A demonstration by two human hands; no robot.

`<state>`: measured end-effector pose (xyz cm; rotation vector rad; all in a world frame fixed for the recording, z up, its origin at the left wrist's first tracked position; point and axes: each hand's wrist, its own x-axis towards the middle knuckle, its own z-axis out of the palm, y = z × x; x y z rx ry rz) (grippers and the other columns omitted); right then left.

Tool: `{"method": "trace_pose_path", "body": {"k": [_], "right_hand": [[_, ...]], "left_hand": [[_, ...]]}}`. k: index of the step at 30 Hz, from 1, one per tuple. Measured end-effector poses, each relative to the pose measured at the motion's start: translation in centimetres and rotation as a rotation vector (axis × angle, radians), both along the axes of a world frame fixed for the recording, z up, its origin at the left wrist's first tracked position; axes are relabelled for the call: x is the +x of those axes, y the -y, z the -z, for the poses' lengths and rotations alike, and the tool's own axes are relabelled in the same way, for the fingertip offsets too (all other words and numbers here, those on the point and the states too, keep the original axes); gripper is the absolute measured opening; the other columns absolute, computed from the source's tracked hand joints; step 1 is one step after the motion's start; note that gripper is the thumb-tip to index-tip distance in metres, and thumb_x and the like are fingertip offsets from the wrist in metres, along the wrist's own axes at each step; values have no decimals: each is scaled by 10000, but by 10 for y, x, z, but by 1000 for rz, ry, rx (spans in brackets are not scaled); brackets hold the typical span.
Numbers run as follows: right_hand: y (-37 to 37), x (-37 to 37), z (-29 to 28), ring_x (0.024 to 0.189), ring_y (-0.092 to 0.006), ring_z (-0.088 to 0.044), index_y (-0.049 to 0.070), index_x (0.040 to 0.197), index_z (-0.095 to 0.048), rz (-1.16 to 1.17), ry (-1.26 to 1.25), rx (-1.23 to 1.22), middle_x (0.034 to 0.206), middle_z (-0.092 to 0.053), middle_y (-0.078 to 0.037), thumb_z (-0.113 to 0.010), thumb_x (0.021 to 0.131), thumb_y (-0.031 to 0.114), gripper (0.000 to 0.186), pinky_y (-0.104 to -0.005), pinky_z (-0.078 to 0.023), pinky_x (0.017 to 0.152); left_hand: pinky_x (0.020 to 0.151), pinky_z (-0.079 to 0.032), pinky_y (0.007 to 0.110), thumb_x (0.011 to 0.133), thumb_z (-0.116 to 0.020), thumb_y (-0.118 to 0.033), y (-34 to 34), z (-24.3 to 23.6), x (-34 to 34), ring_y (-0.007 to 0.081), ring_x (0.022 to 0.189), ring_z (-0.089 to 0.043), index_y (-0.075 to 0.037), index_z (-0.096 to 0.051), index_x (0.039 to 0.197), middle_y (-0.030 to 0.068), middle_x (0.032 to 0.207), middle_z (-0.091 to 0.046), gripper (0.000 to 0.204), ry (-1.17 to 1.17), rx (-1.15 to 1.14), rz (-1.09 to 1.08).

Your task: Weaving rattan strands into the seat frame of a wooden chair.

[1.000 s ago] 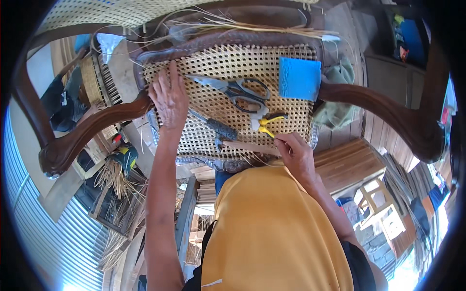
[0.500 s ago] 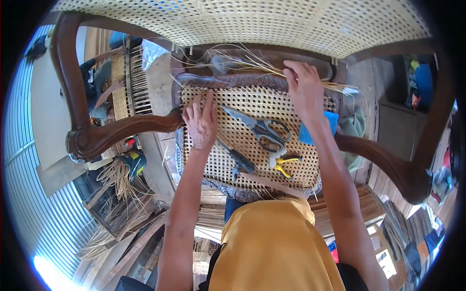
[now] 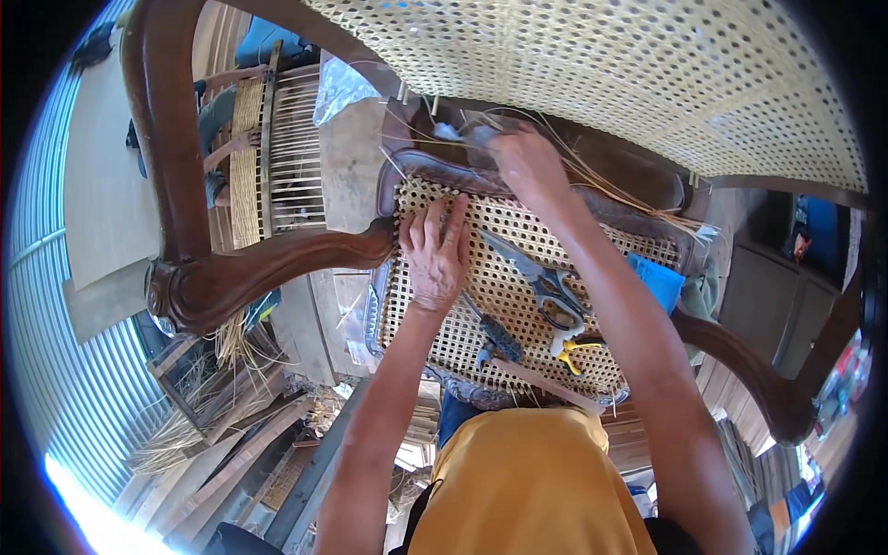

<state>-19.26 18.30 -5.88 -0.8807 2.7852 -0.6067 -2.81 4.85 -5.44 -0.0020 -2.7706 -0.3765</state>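
My left hand (image 3: 433,259) lies with its fingers outstretched on the woven cane seat (image 3: 444,324) of a carved dark wood chair, close to the seat's far left corner. My right hand (image 3: 532,171) is over the back of the seat frame (image 3: 481,176), by loose cane strands (image 3: 601,180) and a crumpled clear plastic piece (image 3: 481,134). Its fingers are blurred, and what they touch cannot be made out. Scissors with dark handles (image 3: 555,301), a dark-handled tool (image 3: 499,339), yellow-handled pliers (image 3: 566,356) and a flat wooden strip (image 3: 546,384) rest on the seat.
A cane backrest (image 3: 629,83) rises ahead, with a curved armrest (image 3: 287,254) on the left and another (image 3: 740,361) on the right. A blue piece (image 3: 657,282) lies at the seat's right edge. Another person's arm (image 3: 231,148) shows by a slatted frame (image 3: 296,157) at far left.
My right hand has moved left along the back of the seat, away from the right end of the strands. My left hand stays on the cane. The whole view has shifted and tilted.
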Motion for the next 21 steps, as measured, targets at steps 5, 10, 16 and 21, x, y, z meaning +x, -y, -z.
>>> {"method": "trace_pose_path", "body": {"k": [5, 10, 16, 21], "right_hand": [[-9, 6, -21, 776, -369, -637, 55, 833, -700, 61, 133, 48, 797, -666, -182, -601, 907, 349, 319, -460, -515, 754], [-16, 13, -18, 788, -367, -634, 52, 889, -703, 206, 42, 13, 799, -664, -188, -610, 905, 317, 282, -453, -506, 728], [-32, 20, -33, 915, -343, -657, 45, 1037, -699, 358, 0, -59, 1029, -675, -180, -639, 886, 136, 186, -389, -527, 813], [-36, 60, -70, 954, -279, -676, 45, 1041, -696, 377, -112, -447, 1055, -692, -141, -665, 870, 68, 175, -332, -536, 832]], "left_hand": [[1050, -332, 483, 894, -623, -170, 5, 1, 3, 275, 1139, -485, -161, -559, 1349, 93, 1259, -520, 459, 13, 43, -13], [1028, -346, 486, 858, -645, -150, 6, 3, 2, 262, 1143, -475, -161, -526, 1375, 100, 1258, -497, 531, -1, 71, 11], [1038, -338, 492, 859, -634, -158, 6, 5, 3, 264, 1150, -475, -157, -521, 1378, 103, 1264, -495, 531, 9, 86, 5], [1041, -335, 500, 850, -626, -159, 4, 3, 2, 278, 1156, -471, -148, -520, 1378, 106, 1253, -506, 539, 30, 84, 16]]}}
